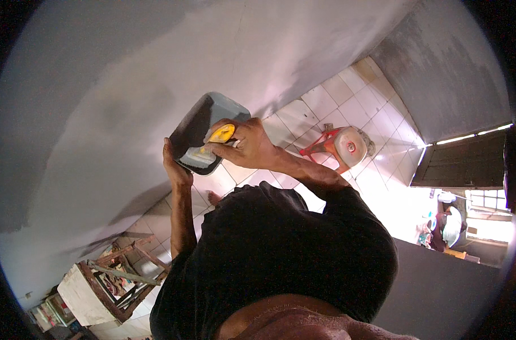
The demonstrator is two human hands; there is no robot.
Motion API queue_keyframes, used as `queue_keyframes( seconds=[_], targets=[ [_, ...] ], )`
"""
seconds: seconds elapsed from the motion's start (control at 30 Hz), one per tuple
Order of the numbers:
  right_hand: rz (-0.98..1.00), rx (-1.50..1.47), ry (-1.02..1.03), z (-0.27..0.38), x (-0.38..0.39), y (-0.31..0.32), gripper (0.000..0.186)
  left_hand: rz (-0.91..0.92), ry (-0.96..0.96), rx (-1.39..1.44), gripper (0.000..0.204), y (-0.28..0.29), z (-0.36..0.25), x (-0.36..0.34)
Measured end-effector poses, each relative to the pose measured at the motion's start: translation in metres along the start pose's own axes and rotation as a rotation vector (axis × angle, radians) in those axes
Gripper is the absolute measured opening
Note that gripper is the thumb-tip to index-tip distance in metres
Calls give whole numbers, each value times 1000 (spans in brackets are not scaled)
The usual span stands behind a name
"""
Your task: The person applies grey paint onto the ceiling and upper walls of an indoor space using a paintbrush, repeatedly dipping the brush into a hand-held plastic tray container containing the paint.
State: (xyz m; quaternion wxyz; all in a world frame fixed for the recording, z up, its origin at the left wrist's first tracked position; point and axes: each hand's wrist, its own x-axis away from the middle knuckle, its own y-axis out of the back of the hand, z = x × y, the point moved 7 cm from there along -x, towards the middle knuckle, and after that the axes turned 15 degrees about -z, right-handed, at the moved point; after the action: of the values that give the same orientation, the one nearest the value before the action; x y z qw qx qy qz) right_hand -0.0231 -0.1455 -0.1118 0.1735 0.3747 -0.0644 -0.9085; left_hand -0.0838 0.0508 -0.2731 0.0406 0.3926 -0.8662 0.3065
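Note:
In front of me a dark rectangular tub (193, 126) is held up tilted, with greyish smears on its inner walls. My left hand (175, 164) grips its near left side, fingers closed on the edge. My right hand (247, 145) reaches over the tub, closed on a yellow-handled scraper (223, 134). The scraper's pale lower part points down into the tub's near end; its exact edge is hard to make out against the grey material there.
A patchy grey-and-white wall (133, 85) rises close ahead and to the left. A red stool (326, 148) with a round pale top stands on the tiled floor (300, 116) to the right. A worn wooden frame (127, 277) sits lower left. Beyond a dark door (467, 158), a person (451, 226) is visible.

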Motion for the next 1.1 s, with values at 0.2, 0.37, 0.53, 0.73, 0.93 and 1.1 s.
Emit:
queue_keyframes(
  seconds=[0.2,0.37,0.53,0.73,0.93,1.1],
  targets=[
    [34,-21,-61,-14,-11,14,22,-33,-14,-24,55,3,0,2],
    [162,115,15,-41,-32,22,21,47,-3,-42,57,-2,1,7],
    [107,35,109,-50,-31,25,26,10,-2,-81,61,-3,0,15],
    [101,259,232,-47,-17,34,30,70,69,-29,57,-13,1,20],
    [22,245,2,-39,-20,69,25,103,-8,-11,56,-3,2,13],
    [108,51,-95,-21,-5,50,27,164,-48,-10,57,-15,2,15]
  ],
)
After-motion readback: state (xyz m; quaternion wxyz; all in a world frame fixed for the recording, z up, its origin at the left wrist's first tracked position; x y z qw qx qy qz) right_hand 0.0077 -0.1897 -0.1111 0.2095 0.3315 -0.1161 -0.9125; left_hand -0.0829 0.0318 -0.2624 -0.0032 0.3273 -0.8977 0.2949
